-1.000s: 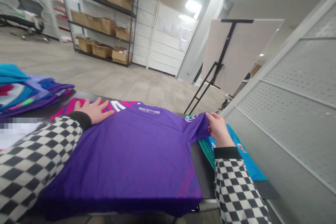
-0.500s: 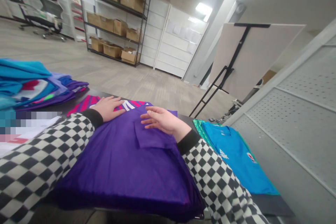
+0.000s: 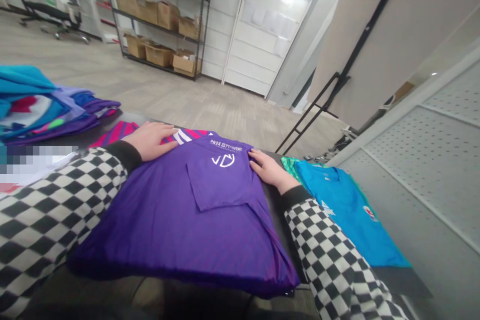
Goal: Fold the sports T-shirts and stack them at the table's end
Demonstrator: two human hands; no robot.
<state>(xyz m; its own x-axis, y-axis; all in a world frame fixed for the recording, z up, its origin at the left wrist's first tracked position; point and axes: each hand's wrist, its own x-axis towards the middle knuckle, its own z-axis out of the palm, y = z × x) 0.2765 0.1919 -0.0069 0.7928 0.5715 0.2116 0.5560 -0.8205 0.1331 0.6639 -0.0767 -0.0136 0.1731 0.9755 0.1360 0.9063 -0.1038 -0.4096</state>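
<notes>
A purple printed T-shirt (image 3: 168,220) lies in front of me at the table's edge, with one sleeve folded inward over it and white lettering near its far end. My left hand (image 3: 152,141) rests flat, fingers stretched, at the shirt's far left, beside a pink-and-purple striped part (image 3: 116,134). My right hand (image 3: 270,167) touches the far right edge of the purple cloth, its fingers extended and a little apart. Neither hand grips anything.
A folded blue T-shirt (image 3: 348,205) lies on green cloth at the right, beside a perforated grey panel (image 3: 442,160). Piled garments (image 3: 48,105) sit at the left. Beyond the table stand a board on a black stand (image 3: 386,55) and shelving with cardboard boxes (image 3: 159,54).
My right hand has moved off the folded sleeve to the shirt's right edge, uncovering the white print. The left hand stays about where it was. The view has tipped slightly downward.
</notes>
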